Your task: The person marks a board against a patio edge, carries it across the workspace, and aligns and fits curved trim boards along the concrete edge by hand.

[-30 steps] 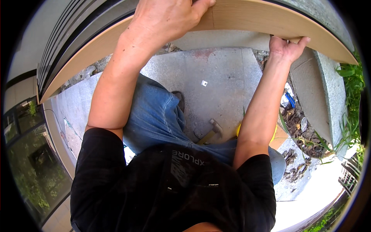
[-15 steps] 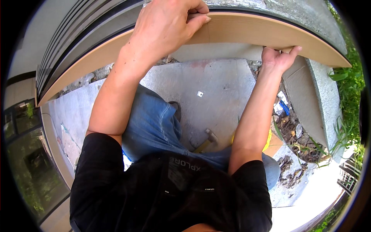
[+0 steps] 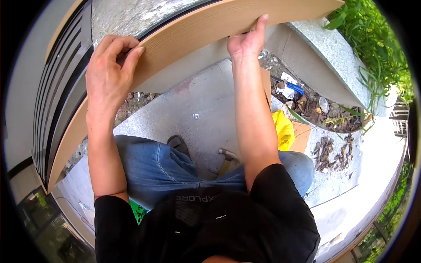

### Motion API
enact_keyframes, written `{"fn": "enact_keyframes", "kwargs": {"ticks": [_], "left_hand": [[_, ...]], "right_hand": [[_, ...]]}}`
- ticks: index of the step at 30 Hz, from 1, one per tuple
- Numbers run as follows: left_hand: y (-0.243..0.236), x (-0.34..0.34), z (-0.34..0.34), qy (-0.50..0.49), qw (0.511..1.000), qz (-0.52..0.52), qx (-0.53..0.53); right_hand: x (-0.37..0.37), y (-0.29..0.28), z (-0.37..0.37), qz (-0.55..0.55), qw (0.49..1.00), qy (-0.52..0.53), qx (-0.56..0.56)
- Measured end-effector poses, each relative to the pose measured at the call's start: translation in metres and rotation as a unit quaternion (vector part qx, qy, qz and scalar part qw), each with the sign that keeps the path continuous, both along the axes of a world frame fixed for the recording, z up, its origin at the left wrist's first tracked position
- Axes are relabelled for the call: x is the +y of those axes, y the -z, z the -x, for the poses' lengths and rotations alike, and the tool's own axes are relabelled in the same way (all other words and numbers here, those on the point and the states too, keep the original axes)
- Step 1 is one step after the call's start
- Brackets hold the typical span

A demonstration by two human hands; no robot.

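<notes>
A long light-brown wood-grain board (image 3: 188,41) with a black strip along its upper edge spans the view, standing on its edge. My left hand (image 3: 112,65) pinches that upper edge between thumb and curled fingers. Farther right, my right hand (image 3: 247,41) cups the lower edge from below. Its thumb lies up the board's face, and the other fingers go out of sight behind it. At the left, dark parallel slats (image 3: 57,101) run alongside the board.
A hammer (image 3: 228,155) lies by my legs, near a yellow cloth or bag (image 3: 283,131) and cardboard (image 3: 302,136). A blue-handled tool (image 3: 294,87) lies among dirt and leaves. A speckled stone slab (image 3: 333,61) and green plants (image 3: 368,39) border the right.
The view has turned, so the board now slopes up to the right. My left hand has moved left along it, and my hands are farther apart. Both keep hold.
</notes>
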State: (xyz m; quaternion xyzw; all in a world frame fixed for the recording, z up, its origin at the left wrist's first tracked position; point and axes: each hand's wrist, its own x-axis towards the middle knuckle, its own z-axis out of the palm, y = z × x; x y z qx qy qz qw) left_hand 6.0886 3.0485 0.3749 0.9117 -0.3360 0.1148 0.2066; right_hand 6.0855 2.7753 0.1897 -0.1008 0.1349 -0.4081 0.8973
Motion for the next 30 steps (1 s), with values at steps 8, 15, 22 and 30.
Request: {"fn": "enact_keyframes", "kwargs": {"ticks": [8, 15, 22, 30], "left_hand": [[-0.002, -0.008, 0.005, 0.0, 1.0, -0.025, -0.007], [-0.002, -0.013, 0.007, 0.027, 0.999, -0.016, -0.019], [-0.004, -0.014, 0.009, 0.034, 0.999, -0.032, -0.023], [-0.003, -0.014, 0.009, 0.04, 0.998, -0.033, -0.041]], "right_hand": [[-0.001, -0.01, 0.001, 0.004, 0.999, 0.033, 0.009], [-0.003, -0.005, -0.004, -0.031, 0.996, 0.067, 0.042], [0.0, -0.007, -0.003, -0.032, 0.99, 0.08, 0.113], [0.001, -0.017, 0.0, -0.053, 0.985, 0.071, 0.146]]}}
